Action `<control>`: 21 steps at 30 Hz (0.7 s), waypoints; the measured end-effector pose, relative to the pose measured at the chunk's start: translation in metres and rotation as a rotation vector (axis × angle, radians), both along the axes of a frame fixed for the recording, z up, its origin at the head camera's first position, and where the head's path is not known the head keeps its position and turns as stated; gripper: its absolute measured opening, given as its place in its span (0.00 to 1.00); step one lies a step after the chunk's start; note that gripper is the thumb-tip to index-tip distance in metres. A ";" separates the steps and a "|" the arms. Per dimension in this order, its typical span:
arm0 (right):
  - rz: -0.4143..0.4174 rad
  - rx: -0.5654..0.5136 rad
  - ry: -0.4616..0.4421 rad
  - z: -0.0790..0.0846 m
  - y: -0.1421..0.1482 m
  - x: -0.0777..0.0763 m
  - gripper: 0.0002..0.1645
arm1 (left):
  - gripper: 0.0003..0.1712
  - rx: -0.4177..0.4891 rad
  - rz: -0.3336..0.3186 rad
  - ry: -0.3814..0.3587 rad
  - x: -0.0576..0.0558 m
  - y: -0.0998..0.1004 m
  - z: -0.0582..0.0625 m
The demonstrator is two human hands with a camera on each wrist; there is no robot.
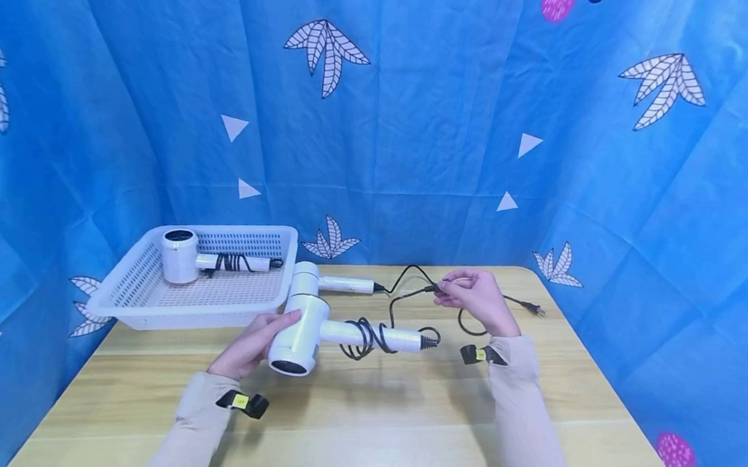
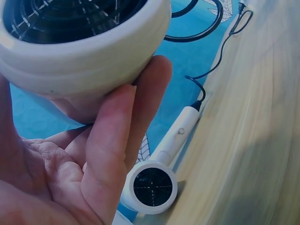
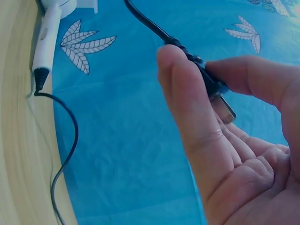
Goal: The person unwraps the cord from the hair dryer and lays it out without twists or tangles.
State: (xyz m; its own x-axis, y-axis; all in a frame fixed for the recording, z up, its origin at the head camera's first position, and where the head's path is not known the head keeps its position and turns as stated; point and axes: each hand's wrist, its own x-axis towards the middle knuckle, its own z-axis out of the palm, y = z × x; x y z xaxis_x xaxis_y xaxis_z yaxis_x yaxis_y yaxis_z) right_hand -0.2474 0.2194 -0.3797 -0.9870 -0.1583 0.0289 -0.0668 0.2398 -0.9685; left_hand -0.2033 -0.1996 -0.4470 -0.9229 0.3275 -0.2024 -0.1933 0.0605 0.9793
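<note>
A white hair dryer is held above the table by my left hand, which grips its barrel; the thumb and fingers curl round the grille end in the left wrist view. Black cord is looped loosely round its handle, and a free length runs to the right. My right hand pinches the black plug of a cord between thumb and fingers, its metal prongs pointing toward the palm. Behind the held dryer, a second white hair dryer lies on the table with its cord unwound.
At the back left stands a white perforated basket containing another white hair dryer, its cord wrapped round the handle. A second plug lies at the table's right back. Blue patterned curtain surrounds the wooden table at the back and sides.
</note>
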 end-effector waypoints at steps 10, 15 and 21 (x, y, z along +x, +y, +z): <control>-0.045 -0.038 0.114 0.029 -0.016 -0.004 0.18 | 0.29 -0.022 -0.036 -0.004 0.000 0.002 -0.003; -0.064 -0.081 0.189 0.044 -0.026 -0.004 0.17 | 0.29 -0.038 -0.038 -0.007 0.000 0.004 -0.005; -0.057 -0.175 0.316 0.067 -0.041 0.002 0.16 | 0.30 -0.056 -0.001 -0.019 0.000 0.006 -0.006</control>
State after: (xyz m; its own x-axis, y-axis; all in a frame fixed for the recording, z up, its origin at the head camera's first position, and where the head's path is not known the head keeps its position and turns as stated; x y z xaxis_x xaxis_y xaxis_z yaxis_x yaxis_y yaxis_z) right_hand -0.2452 0.1785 -0.3127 -0.9321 -0.0692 0.3556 -0.3607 0.0842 -0.9289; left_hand -0.2030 -0.1941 -0.4525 -0.9182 0.3164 -0.2383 -0.2121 0.1155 0.9704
